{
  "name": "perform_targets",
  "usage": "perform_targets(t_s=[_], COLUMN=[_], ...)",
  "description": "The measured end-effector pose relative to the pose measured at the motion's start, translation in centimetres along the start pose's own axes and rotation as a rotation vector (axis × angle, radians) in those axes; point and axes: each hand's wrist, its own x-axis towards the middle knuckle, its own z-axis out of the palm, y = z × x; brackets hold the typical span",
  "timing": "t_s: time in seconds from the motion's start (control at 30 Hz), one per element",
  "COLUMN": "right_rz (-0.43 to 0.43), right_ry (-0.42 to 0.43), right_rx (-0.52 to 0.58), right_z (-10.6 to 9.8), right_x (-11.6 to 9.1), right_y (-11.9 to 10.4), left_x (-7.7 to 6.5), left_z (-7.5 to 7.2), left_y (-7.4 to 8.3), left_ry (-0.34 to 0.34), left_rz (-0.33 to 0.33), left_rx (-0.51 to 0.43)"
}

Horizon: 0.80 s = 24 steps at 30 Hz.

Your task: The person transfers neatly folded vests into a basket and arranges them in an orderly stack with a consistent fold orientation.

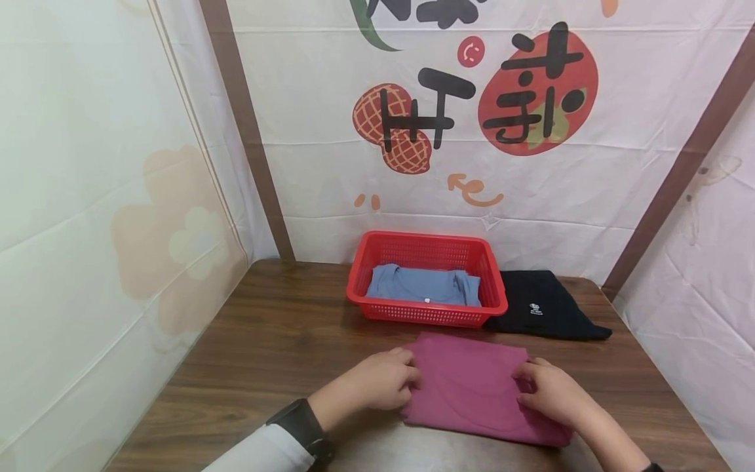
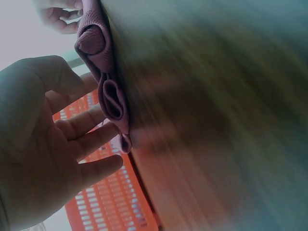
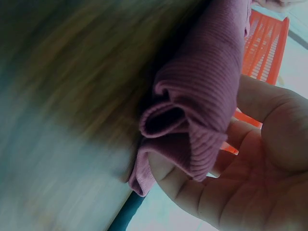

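Observation:
A folded magenta shirt [image 1: 466, 380] lies flat on the wooden table, a curved neckline showing faintly through its top. At its left edge, my left hand [image 1: 386, 380] touches the cloth with spread, relaxed fingertips; in the left wrist view the fingers [image 2: 91, 142] reach over the rolled layers of the side. My right hand [image 1: 551, 390] holds the opposite edge. Seen from the right wrist, one finger [image 3: 166, 175] is tucked into the lower fold of the ribbed fabric [image 3: 207, 72], with the thumb side above it.
Behind the shirt stands a red plastic basket [image 1: 436, 314] with a folded blue shirt [image 1: 427, 286] inside. To its right, a folded black garment [image 1: 539, 301] with a small white print lies on the table [image 1: 253, 354]. Printed white cloth walls [image 1: 307, 177] enclose the back and sides.

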Motion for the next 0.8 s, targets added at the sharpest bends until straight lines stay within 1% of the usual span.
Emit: perform_targets(t_s=[0.23,0.47,0.63,0.8], right_rz=[0.039,0.044,0.056,0.039], right_ry=[-0.029,-0.042,-0.051,-0.035], right_rx=[-0.015,-0.014,-0.011,-0.023], right_z=[0.4,0.8,1.2,1.6], right_x=[1.2,2.1,2.9,3.7], right_y=[-2.0,-3.9,-5.1,-6.1], left_x=[-1.3,-2.7,-3.8,-4.9], left_z=[-0.3,-0.5,-0.7,-1.2], left_y=[-1.0,-1.8,-2.3,-2.7], left_ry=[-0.011,-0.030,-0.010,0.012], left_rz=[-0.041,-0.091,-0.107,-0.127], left_rx=[-0.013,-0.045,-0.042,-0.063])
